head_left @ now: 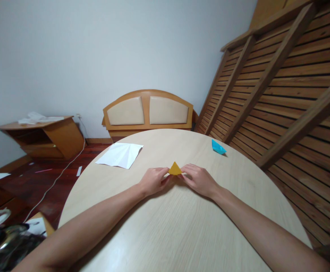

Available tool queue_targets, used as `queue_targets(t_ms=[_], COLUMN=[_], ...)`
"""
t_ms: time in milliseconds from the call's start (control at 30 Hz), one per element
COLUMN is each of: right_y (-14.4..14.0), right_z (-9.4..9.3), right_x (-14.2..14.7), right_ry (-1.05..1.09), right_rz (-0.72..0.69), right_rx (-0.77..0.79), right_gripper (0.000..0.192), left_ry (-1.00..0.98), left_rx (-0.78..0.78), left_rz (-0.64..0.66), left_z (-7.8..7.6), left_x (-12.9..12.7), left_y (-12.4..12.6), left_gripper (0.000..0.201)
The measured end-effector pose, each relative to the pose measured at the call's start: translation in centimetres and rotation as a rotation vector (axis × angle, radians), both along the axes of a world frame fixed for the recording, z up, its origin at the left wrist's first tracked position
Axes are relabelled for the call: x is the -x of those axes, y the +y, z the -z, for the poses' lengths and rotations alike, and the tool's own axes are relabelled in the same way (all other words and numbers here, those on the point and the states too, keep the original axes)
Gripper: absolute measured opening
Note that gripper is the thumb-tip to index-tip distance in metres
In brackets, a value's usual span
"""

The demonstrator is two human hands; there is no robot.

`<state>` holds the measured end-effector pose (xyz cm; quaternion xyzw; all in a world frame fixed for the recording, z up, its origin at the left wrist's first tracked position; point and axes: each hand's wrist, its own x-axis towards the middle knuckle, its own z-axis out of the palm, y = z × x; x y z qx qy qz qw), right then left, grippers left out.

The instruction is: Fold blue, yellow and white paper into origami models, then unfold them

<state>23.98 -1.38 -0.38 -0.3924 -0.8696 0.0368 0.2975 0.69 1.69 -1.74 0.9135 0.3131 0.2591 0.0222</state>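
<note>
My left hand [153, 181] and right hand [199, 180] cover the lower corners of the orange folded paper [175, 169], so I cannot tell how the fingertips pinch it. Both my forearms run off the near edge. The round table [182, 226] is cut off there too. At near left, dark shiny objects [3, 238] are blurred beyond naming. The papers on the far-left shelf [37, 130] are too small to read.
</note>
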Motion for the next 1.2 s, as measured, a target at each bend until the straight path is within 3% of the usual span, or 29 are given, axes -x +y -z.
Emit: queue_targets(t_ms=[200, 600, 900, 1200], right_y=[-0.10, -0.28, -0.67, -0.56], right_z=[-0.07, -0.30, -0.70, -0.44], right_x=[0.07, -0.22, 0.28, 0.23], right_ry=[0.086, 0.158, 0.131, 0.142], right_rz=[-0.040, -0.175, -0.125, -0.125], right_rx=[-0.060, 0.006, -0.023, -0.085], right_gripper=[0.018, 0.017, 0.023, 0.015], left_ry=[-0.052, -0.152, -0.192, -0.202], left_rx=[-0.042, -0.005, -0.028, -0.028], left_rz=[0.015, 0.228, 0.277, 0.291], left_z=[0.44, 0.02, 0.11, -0.45], left_x=[0.16, 0.37, 0.33, 0.25], left_y=[0.21, 0.10, 0.29, -0.21], left_gripper=[0.018, 0.031, 0.029, 0.033])
